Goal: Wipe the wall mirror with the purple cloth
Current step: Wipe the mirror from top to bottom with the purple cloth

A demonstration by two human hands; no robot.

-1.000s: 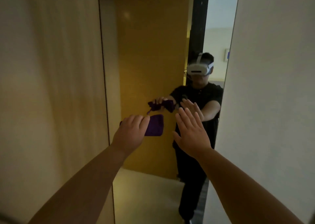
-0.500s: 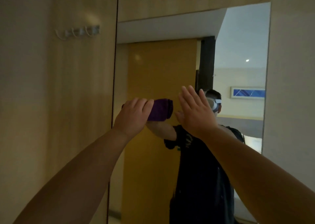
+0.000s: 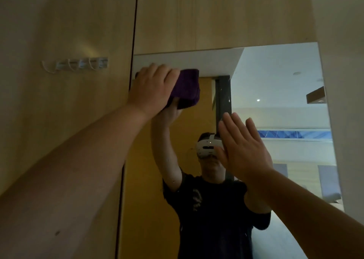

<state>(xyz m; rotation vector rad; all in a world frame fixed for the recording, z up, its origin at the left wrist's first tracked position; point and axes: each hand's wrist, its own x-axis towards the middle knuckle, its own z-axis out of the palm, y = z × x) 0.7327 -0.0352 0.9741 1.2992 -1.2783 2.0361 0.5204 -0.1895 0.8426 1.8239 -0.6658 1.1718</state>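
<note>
The tall wall mirror (image 3: 279,85) fills the middle and right of the head view, set between wood panels. My left hand (image 3: 151,87) grips the folded purple cloth (image 3: 187,88) and presses it against the glass at the mirror's upper left corner. My right hand (image 3: 242,148) is lower and to the right, fingers spread, palm flat toward the glass; I cannot tell whether it touches. The mirror reflects a person in a dark shirt with a white headset, with both arms raised.
A row of metal coat hooks (image 3: 78,63) is fixed on the wood panel (image 3: 59,111) left of the mirror. More wood panelling (image 3: 216,16) runs above the mirror, and a pale wall (image 3: 346,81) borders its right edge.
My left hand has carried the cloth up from mid-height to the mirror's top left corner. The view tilted upward. My right hand stayed open, now lower than the left.
</note>
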